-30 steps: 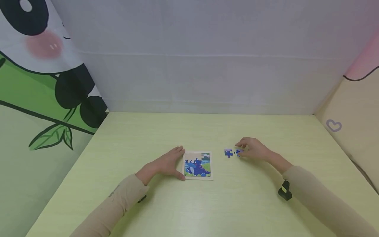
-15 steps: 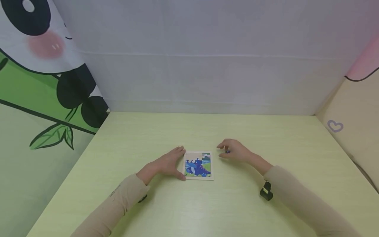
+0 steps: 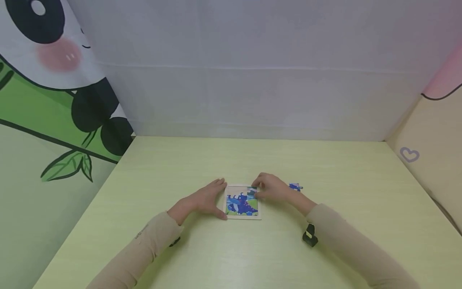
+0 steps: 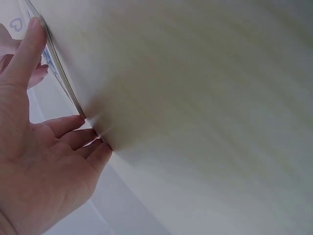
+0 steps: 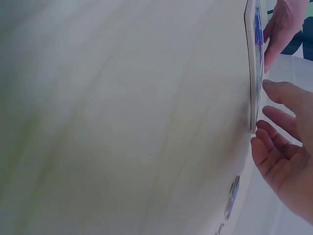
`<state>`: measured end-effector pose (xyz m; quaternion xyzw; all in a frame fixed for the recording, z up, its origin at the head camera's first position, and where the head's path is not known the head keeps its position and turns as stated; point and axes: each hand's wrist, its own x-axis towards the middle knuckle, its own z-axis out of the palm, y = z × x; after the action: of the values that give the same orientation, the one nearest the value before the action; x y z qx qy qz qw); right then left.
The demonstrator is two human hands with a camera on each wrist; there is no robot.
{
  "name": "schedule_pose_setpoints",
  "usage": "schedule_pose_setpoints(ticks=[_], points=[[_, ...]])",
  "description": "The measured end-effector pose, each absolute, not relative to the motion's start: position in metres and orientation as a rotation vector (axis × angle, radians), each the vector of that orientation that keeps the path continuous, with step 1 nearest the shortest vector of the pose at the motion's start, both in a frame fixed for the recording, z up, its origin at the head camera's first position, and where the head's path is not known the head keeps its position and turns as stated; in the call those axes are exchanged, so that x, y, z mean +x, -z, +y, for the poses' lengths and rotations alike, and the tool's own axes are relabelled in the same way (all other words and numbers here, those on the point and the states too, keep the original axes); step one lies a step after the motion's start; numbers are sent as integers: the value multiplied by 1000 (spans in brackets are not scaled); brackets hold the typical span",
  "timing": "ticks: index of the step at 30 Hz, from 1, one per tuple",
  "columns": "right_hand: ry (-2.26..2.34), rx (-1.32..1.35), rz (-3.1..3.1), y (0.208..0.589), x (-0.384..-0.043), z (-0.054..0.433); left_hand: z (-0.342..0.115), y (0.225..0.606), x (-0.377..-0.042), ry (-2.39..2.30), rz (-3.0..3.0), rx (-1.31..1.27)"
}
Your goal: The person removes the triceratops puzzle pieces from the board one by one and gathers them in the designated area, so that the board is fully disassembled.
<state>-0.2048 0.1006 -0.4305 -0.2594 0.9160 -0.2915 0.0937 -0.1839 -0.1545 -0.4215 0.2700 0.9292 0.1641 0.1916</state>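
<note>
A small wooden puzzle board (image 3: 245, 218) with a pale rim holds a blue dinosaur picture (image 3: 241, 205); bare wood shows at its upper left. My left hand (image 3: 202, 200) spans the board's left edge, thumb at the near corner and fingertips at the far one. At the top right corner is my right hand (image 3: 272, 188), with its thumb over the right rim. The right wrist view shows thumb and fingers apart beside the board's edge, with nothing seen between them. A loose blue puzzle piece (image 3: 295, 186) lies behind the right wrist.
The right wrist view shows one loose piece (image 5: 233, 196) on the table and part of another piece (image 5: 220, 229) at the lower edge. A pale tabletop (image 3: 231, 249) meets a white back wall (image 3: 252, 92). Printed panels stand at the left and right.
My right hand has moved left from the loose pieces to the board's top right corner, and one loose piece shows again behind its wrist. The left hand stays at the board.
</note>
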Motion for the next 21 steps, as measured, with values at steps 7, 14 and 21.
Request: schedule_pose_setpoints(ticks=[7, 14, 21], points=[[815, -754, 2770, 433, -182, 83, -171, 423, -171, -446, 2587, 814], [799, -735, 2743, 425, -182, 78, -170, 423, -171, -430, 2591, 820], [854, -632, 2712, 424, -179, 75, -171, 424, -170, -436, 2597, 819]])
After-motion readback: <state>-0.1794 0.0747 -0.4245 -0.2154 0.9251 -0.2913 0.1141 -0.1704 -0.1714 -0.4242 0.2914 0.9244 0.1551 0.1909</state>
